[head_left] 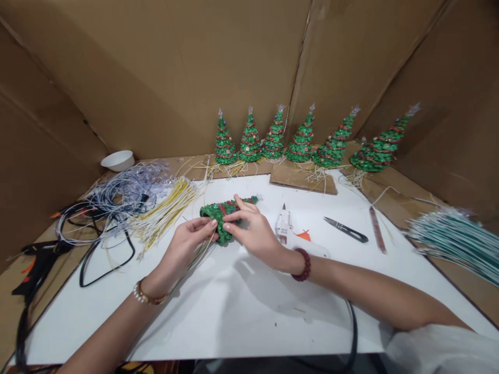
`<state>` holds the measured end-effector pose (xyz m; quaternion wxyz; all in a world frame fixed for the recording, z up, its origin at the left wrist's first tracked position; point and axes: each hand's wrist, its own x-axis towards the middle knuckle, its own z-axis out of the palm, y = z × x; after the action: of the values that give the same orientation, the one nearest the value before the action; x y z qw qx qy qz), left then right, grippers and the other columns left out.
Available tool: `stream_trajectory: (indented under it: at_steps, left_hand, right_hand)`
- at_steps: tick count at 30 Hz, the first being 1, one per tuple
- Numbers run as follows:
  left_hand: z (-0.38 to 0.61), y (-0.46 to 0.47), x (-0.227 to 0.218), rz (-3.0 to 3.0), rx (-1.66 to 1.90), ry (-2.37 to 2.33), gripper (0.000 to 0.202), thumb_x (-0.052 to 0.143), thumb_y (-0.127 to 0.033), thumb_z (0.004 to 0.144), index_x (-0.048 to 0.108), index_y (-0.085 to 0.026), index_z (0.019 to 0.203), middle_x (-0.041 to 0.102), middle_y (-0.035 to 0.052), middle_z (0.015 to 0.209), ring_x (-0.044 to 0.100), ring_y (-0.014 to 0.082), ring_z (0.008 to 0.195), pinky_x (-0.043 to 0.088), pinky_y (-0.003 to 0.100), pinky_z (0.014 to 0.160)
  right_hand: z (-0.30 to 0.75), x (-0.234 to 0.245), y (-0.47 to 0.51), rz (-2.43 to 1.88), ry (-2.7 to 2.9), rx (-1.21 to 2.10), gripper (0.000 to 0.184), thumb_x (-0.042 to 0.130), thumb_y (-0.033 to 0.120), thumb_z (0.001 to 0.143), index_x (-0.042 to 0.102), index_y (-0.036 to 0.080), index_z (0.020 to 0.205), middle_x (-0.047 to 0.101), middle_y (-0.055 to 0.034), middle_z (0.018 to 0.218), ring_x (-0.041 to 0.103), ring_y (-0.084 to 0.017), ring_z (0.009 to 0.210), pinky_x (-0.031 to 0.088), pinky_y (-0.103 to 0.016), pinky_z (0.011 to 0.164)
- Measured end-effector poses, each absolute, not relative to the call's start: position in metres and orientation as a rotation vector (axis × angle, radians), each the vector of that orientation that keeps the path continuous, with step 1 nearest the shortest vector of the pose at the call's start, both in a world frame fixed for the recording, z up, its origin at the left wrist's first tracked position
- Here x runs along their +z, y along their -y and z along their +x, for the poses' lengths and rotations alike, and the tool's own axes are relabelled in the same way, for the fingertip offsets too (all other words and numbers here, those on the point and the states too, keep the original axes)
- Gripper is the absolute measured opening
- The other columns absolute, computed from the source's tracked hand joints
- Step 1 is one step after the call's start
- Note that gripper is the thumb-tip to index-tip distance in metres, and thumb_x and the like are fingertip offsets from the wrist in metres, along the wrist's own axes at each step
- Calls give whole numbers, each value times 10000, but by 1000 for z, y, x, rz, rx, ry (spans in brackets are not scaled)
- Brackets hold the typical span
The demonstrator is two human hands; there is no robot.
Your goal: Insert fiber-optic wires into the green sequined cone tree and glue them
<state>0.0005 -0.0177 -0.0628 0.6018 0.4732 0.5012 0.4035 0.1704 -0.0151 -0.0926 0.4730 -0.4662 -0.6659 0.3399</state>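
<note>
Head view: looking down past both forearms onto a white board [241, 311].
Left hand [187, 244]: closed to a fingertip pinch on the lower end of the tree.
Right hand [249, 228]: fingers curled, gripping the tree's middle.
Green beaded tree [212, 213]: on its side between the hands, held above the board.
Handling: probably light, springy, beads perhaps fragile; best held around the body, clear of the tip.
Beside: yellow wire bundle [166, 213], hot glue gun [284, 226], thread snips [346, 229].
Far: six upright beaded trees [302, 140], cardboard wall [156, 78].

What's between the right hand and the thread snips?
In the head view, a white hot glue gun sits on the white board between the right hand and the thread snips.
</note>
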Motion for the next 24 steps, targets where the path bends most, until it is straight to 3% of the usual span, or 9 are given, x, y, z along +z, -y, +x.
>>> stream_trajectory:
  at_steps: [5,24]
  left_hand:
    - [0,17,-68,1152,923,-1144,306,761,-431,695,687,-134,670,629,14,624,524,107,632,401,208,629]
    - [1,17,-68,1120,949,-1133,269,783,-383,673,703,-126,672,630,33,631,530,128,622,411,238,625]
  right_hand:
    - [171,-93,16,-1138,1620,828,121,671,228,793,724,232,901,424,-79,1439,378,-211,1340,302,-459,1108]
    - [170,-92,16,-1118,1623,821,123,660,209,799,725,238,900,432,-65,1436,369,-218,1345,300,-463,1110]
